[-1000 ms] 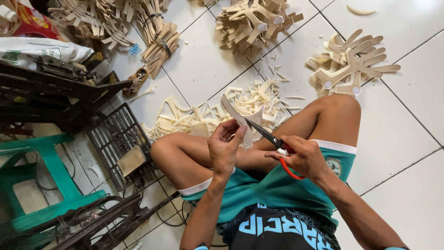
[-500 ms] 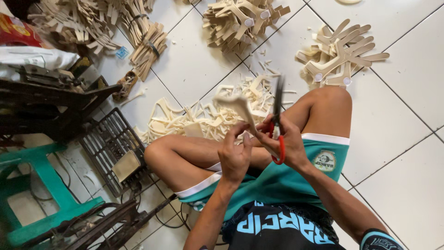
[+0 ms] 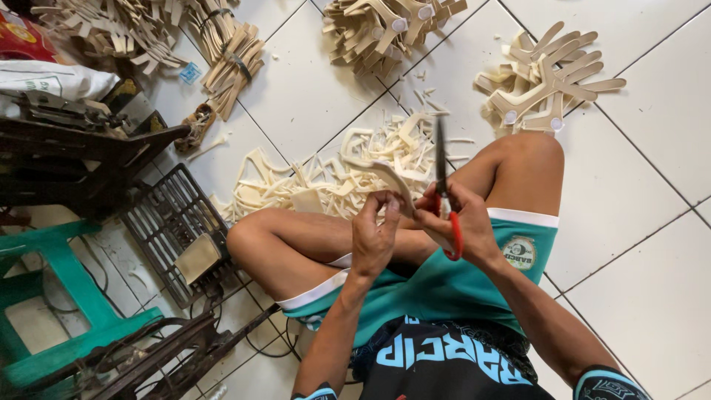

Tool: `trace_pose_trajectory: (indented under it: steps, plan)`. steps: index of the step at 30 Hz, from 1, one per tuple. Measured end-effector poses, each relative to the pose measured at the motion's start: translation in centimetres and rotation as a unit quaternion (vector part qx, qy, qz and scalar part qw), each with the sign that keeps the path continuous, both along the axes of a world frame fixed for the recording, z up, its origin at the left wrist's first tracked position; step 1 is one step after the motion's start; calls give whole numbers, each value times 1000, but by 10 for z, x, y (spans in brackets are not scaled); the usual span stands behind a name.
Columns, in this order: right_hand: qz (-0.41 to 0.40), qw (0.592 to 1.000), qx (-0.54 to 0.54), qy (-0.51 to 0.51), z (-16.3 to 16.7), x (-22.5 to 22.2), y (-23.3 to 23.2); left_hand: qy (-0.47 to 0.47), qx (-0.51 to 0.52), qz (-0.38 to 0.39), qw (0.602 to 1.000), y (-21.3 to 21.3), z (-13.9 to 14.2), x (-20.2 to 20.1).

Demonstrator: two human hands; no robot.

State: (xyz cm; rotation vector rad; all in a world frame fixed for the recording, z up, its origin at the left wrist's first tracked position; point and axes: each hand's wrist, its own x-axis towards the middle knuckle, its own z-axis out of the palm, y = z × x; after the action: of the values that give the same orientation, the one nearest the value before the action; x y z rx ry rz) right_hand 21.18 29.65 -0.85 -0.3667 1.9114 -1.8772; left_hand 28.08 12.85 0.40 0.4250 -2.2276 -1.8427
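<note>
We sit cross-legged on the white tiled floor (image 3: 652, 222) and we look down at our two hands above our lap. Our left hand (image 3: 375, 235) is closed on a cream-coloured flat curved piece (image 3: 390, 178), pinching its lower end between the fingers, so the piece rises up and to the left from the hand. Our right hand (image 3: 465, 224) is closed around the red handles of a pair of scissors (image 3: 443, 178), and the dark blades point straight up, just beside the held piece on its right side. We cannot tell if the blades touch the piece. Both hands are near each other, above the teal shorts (image 3: 444, 285). In front of our knees lies a loose heap of cream offcuts (image 3: 326, 178) on the floor. Further away we see stacks of forked flat pieces (image 3: 544, 78), another stack (image 3: 385, 26) at the top, and tied bundles (image 3: 229, 55) to the left. On the left side there stand a green plastic stool (image 3: 52, 296) and a dark metal grate (image 3: 170, 222).
</note>
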Motion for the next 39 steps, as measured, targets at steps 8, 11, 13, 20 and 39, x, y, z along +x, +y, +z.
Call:
trace_pose_trajectory:
  steps: [8, 11, 13, 20, 39]
  plan:
    - [-1, 990, 119, 81, 3, 4, 22, 10, -114, 84, 990, -17, -1, -8]
    - [135, 986, 88, -49, -5, 20, 45, 20, -104, 89, 990, -23, 0, -11]
    - [200, 944, 4, -261, -17, 28, 49, 25, -100, 79, 991, -24, 0, -11]
    - [223, 929, -75, -286, -43, 33, 55, 27, -46, 50, 997, -22, -2, -3]
    - [271, 929, -106, -229, -21, 17, 75, 73, 40, 53, 995, -15, 3, -1]
